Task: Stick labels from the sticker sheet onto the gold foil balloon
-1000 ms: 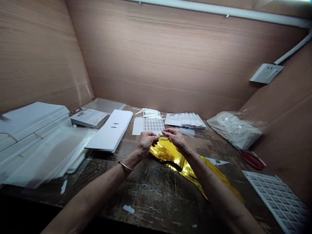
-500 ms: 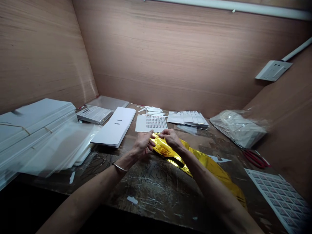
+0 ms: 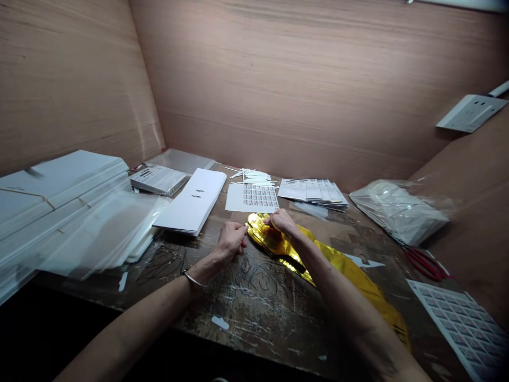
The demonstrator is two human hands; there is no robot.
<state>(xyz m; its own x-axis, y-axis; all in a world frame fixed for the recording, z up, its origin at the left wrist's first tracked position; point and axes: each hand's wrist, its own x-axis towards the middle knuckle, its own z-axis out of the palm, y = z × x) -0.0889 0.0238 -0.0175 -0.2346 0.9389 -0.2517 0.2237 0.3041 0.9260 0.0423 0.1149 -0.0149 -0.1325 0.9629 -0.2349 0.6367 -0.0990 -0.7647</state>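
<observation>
A flat, shiny gold foil balloon [image 3: 350, 270] lies across the dark worn table, from the middle toward the lower right. My left hand [image 3: 231, 237] is closed at its rounded left end, thumb and forefinger pinching the edge. Over the same end, my right hand [image 3: 281, 222] has its fingers curled down onto the foil, gripping or pressing it; the fingertips are partly hidden. My right forearm passes above the foil and covers some of it. Just behind the hands sits a sheet of small printed stickers [image 3: 260, 198] on a white backing.
Stacked white cards [image 3: 194, 199] and clear plastic sleeves [image 3: 107, 231] occupy the left. Paper strips [image 3: 256, 176] and printed cards [image 3: 312, 191] lie at the back. On the right are a plastic-wrapped bundle [image 3: 401, 209], red-handled scissors [image 3: 425, 263] and another sticker sheet [image 3: 457, 323].
My hands have moved apart: the left is lower at the foil's edge, the right now rests farther in on the foil. The gold end looks flatter and more spread. The view has shifted slightly.
</observation>
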